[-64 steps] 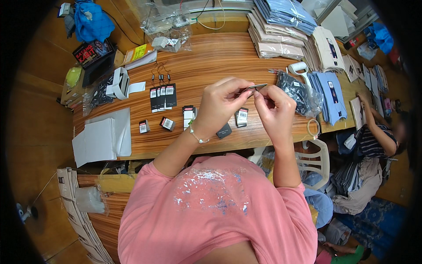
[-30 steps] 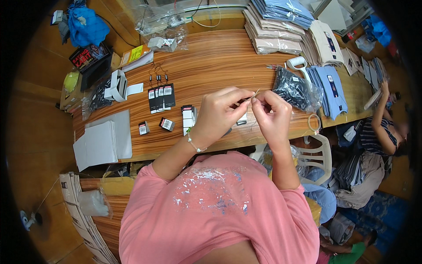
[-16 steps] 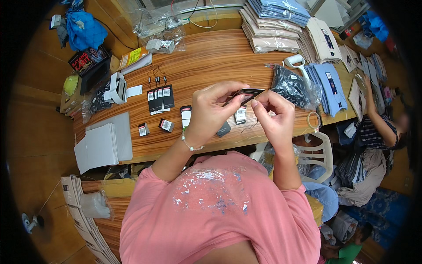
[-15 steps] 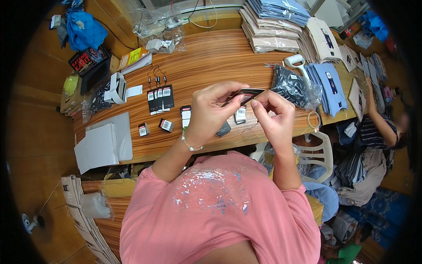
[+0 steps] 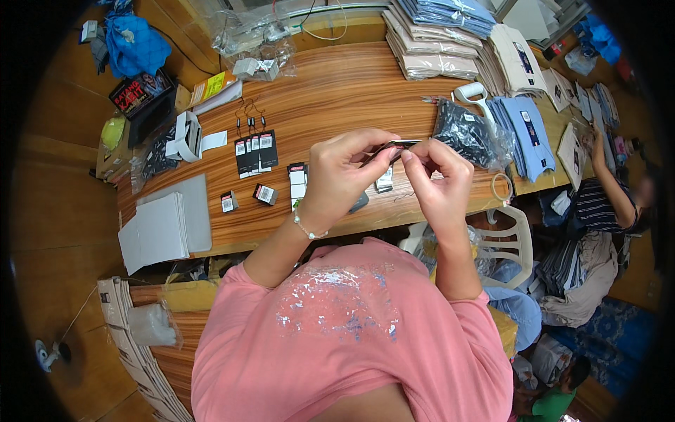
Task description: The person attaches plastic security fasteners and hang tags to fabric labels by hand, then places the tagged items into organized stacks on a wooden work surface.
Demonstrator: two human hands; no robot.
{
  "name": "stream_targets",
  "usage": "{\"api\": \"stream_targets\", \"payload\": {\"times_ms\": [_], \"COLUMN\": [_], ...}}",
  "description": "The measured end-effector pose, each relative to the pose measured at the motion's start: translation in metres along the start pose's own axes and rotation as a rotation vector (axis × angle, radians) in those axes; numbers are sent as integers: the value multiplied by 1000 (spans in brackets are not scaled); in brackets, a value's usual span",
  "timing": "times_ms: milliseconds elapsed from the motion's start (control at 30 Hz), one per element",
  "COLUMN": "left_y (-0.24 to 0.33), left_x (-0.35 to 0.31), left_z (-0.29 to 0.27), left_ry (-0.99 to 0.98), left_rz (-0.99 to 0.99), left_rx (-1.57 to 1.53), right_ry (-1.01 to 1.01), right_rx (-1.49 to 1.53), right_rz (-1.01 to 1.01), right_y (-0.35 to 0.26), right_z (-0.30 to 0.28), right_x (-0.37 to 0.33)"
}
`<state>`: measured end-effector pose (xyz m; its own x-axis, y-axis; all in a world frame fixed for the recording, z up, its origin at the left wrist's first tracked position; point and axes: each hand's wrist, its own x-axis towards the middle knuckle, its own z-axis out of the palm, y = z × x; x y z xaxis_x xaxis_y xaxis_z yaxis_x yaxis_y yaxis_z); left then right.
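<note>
Above the table's near edge, my left hand (image 5: 343, 169) pinches a thin dark hang tag (image 5: 384, 148) between thumb and fingers. At the tag's right end, my right hand (image 5: 444, 179) closes its thumb and fingertips; any cord there is hidden. Below the hands lie another tag with a white label (image 5: 384, 181) and a dark block (image 5: 359, 203), partly covered. Left of my left wrist is a dark tag with white labels (image 5: 297, 184). Further left, black tags with looped cords (image 5: 256, 152) lie overlapped, with two small stacks of barcode labels (image 5: 264, 194) nearer me.
White sheets (image 5: 156, 228) lie at the table's left end. Folded wrapped garments (image 5: 439, 53) are piled at the back right, near a bagged dark bundle (image 5: 467, 133) and a white lint roller (image 5: 474, 95). A white plastic chair (image 5: 517, 243) and another person (image 5: 608, 200) are at right.
The tag has tilted flatter, so its face shows less. My right fingertips have come closer to my left ones. The person at right has shifted an arm slightly.
</note>
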<state>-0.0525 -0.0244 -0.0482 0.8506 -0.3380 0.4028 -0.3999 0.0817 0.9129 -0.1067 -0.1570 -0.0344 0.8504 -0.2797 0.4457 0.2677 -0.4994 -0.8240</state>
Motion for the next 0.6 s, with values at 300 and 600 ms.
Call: {"api": "stream_targets", "payload": {"times_ms": [300, 600], "left_y": [11, 4], "left_x": [-2, -1], "left_z": [-6, -7], "left_ry": [-120, -154], "left_rz": [108, 44], "left_rx": [238, 232], "right_ry": [19, 7], "right_rx": [-20, 26], "right_rz": [-52, 34], "right_y": [6, 9], "right_z": [2, 5], "right_x": [-8, -7]}}
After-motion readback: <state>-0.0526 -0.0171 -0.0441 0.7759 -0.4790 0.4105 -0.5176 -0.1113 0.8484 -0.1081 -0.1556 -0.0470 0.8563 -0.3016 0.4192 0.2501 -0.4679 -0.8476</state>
